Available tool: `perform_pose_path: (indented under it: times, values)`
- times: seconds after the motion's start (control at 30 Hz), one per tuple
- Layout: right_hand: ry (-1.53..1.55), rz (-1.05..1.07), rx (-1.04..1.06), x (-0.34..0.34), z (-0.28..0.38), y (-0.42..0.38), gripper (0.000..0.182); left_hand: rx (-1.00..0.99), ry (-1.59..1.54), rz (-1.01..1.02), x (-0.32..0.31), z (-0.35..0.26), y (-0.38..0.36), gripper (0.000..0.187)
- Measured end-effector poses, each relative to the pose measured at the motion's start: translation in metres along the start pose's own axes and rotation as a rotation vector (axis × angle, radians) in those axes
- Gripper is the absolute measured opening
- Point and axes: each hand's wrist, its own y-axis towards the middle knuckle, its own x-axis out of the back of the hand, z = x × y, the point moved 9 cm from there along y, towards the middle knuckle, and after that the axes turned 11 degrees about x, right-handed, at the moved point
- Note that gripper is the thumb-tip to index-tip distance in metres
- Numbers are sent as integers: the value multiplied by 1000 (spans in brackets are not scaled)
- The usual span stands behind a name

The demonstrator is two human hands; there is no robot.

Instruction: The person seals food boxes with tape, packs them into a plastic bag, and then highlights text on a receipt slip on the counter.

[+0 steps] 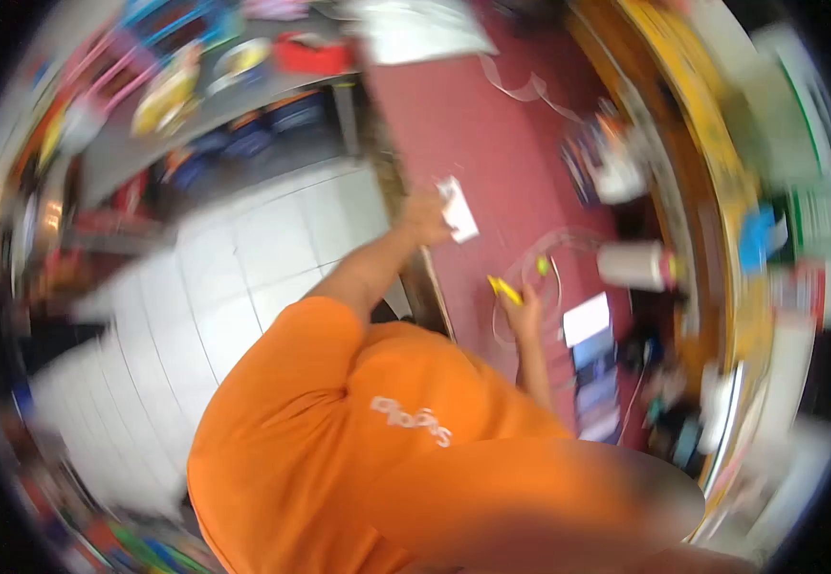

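Observation:
My left hand (425,218) reaches out over the near edge of the red tabletop (502,134), fingers closed at the side of a small white card (460,212). Motion blur hides exactly how the fingers grip it. Closer to my body, my right hand (524,311) is wrapped round a slim yellow tool (504,290), its end pointing toward the card. The tool's exact kind is too blurred to tell. A thin pale cable (559,277) loops beside the right hand, with a small yellow-green piece (543,265) close by.
To the right stand a white cylindrical container (634,266), a row of flat panels (595,359) and a blurred bundle of items (607,158). A white sheet (420,31) lies at the far end. Leftward, a grey table (138,143) carries a red box (312,55), above a white tiled floor (243,249).

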Motion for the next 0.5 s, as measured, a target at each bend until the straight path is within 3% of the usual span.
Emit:
perform_pose_path:
  times: [0.03,0.07,0.1,0.13,0.17,0.3,0.37,0.43,0.5]
  values:
    - [180,-35,-1,1,-17,-16,35,-11,-127,-122,-16,2,-7,75]
    - [212,-31,-68,10,-10,-29,35,3,-18,-128,-20,-3,-22,67]
    - [474,7,-222,0,-25,-44,27,88,-110,-213,-18,-1,-43,66]
    - [439,44,-143,-11,-55,-51,21,33,-127,-98,-34,-8,-55,74]
    - [519,50,-158,-9,-49,-62,17,-63,-117,-275,-65,-15,-56,84]
    - [504,-12,-19,-6,-101,-62,13,-130,32,100,-75,-55,-131,86]
    - [399,-95,83,14,-85,-50,14,-138,-59,43,-93,-64,-147,87]
    - [483,-125,164,20,-52,-32,15,-83,-15,30,-92,-53,-150,89]
    - [611,-52,102,26,-3,-20,13,-41,7,8,-96,-45,-147,89]
